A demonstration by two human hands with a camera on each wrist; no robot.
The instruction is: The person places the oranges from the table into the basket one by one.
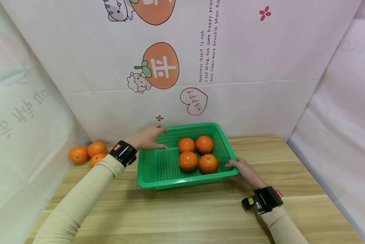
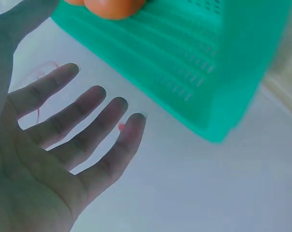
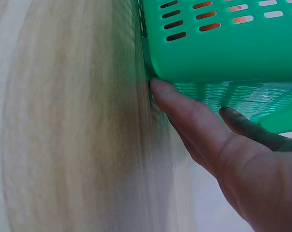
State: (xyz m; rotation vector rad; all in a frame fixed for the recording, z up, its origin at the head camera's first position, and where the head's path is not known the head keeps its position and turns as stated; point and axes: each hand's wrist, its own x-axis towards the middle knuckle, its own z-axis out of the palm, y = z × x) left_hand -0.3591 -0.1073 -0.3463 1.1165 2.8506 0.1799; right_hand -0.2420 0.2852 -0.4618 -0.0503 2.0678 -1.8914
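Note:
A green plastic basket with slotted walls stands on the wooden table, slightly skewed. Several oranges lie grouped in its right half; the left half shows bare mesh. My left hand hovers at the basket's back left, thumb and fingers spread apart and nothing between them. In the left wrist view its fingers are extended, apart from the green wall. At the front right corner my right hand holds the basket, thumb over the rim. The right wrist view shows its fingers low against the basket's outside, near the tabletop.
Three more oranges sit together at the table's far left, beside the left forearm. A white printed cloth rises right behind the basket, and white cloth also hangs on both sides. The wooden tabletop extends in front.

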